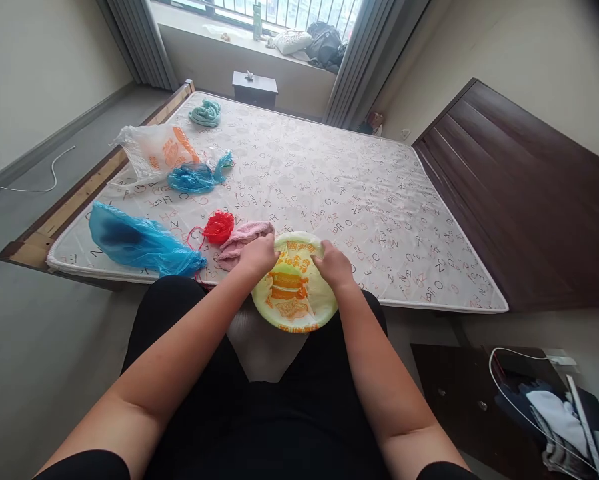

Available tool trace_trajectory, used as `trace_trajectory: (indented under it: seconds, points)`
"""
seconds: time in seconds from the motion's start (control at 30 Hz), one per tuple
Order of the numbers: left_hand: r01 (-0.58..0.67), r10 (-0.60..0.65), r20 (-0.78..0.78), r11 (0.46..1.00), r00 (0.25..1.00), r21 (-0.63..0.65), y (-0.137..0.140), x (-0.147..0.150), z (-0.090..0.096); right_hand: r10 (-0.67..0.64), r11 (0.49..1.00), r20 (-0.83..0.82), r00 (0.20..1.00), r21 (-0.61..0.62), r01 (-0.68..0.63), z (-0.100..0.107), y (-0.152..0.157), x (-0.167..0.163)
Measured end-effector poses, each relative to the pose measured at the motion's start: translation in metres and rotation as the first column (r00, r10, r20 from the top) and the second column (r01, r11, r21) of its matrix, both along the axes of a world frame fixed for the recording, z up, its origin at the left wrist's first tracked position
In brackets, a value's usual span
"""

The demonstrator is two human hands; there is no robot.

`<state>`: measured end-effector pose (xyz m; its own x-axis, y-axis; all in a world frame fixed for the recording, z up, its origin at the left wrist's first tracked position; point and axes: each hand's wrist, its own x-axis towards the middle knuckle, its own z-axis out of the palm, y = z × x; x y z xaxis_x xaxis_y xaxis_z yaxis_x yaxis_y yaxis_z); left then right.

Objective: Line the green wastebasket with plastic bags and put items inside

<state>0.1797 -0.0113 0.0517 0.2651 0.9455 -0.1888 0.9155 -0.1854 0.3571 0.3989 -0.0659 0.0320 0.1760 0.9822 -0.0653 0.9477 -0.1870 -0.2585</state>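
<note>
Between my knees, at the mattress edge, is a round, pale yellow-green rimmed thing (295, 283), with what looks like a thin plastic bag with orange print across it. Whether it is a bin, a basin or a flat disc, I cannot tell. My left hand (257, 255) is closed on its upper left rim; my right hand (333, 264) grips the upper right rim. Beside my left hand lies a crumpled pink cloth (237, 241), partly covered by that hand. Left of the cloth sits a bundle of red string or thin plastic (219, 227), a loose strand trailing from it.
On the letter-printed mattress (359, 193) lie a blue plastic bag (139, 241), another crumpled blue bag (192, 178), a clear bag with orange print (157, 152) and a teal cloth (206, 113). A dark headboard (524, 207) stands right; a cluttered nightstand (459, 393) is lower right.
</note>
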Motion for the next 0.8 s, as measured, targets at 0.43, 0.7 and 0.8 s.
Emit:
trace_trajectory:
  seconds: [0.43, 0.7, 0.8]
  points:
    - [0.033, -0.037, -0.039, 0.995, 0.999, -0.094, 0.007, -0.012, -0.028, 0.019, 0.984, 0.129, 0.991, -0.176, 0.004, -0.015, 0.008, 0.011]
    - [-0.032, 0.048, 0.163, 0.994, 0.985, -0.103, 0.013, -0.019, -0.037, -0.088, 0.990, -0.204, 0.975, -0.128, 0.063, -0.009, 0.001, 0.026]
    - [-0.074, 0.103, 0.272, 0.991, 0.957, -0.116, 0.015, -0.023, -0.038, -0.077, 0.991, -0.331, 0.940, -0.133, 0.034, -0.008, -0.006, 0.035]
